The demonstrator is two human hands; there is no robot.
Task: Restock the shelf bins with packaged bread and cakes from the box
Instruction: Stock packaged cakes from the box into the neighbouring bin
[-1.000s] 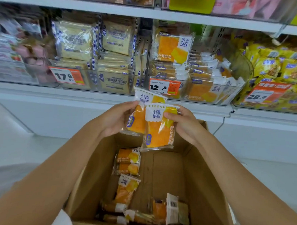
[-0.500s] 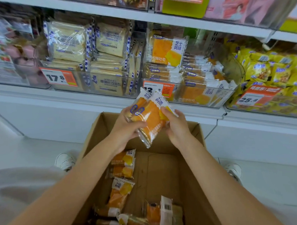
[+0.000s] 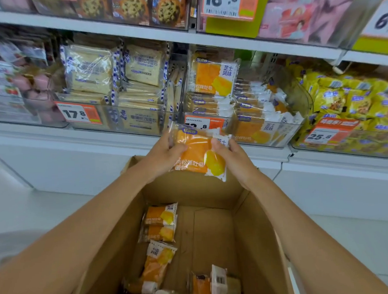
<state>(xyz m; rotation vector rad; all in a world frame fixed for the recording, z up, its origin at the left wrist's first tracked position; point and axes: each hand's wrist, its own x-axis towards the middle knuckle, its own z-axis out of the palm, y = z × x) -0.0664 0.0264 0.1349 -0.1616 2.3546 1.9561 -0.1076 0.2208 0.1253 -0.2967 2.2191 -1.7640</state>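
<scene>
1. Head view, hands: the left hand (image 3: 163, 153) and the right hand (image 3: 233, 160) both grip the orange bread packs (image 3: 196, 156). Each thumb is curled over the front film, and the other fingers are behind it, out of sight. Neither hand is free.

2. Head view, what changed: a second ago each hand held its own pack, and the two packs were fanned apart over the box (image 3: 190, 189). Half a second ago they were being pressed together. Now they sit squared into one stack with a single printed face showing, raised higher and farther toward the shelf.

3. Head view, where the packs are: the stack is in the air above the far edge of the box. It is just in front of the 12.8 price tag (image 3: 204, 123) and partly covers it. It has not yet gone over the front wall of the clear bin (image 3: 305, 106) holding the same orange packs.

4. Head view, what it means: the design matches, so that bin looks like the target. The pale bread bin (image 3: 119, 83) to the left and the yellow snack bin (image 3: 353, 100) to the right do not. The remaining step is probably to lift the stack over the front wall and set it down.

5. Head view, what is left: several loose packs (image 3: 159, 265) still lie on the near floor of the box, so the restocking is unfinished.
</scene>
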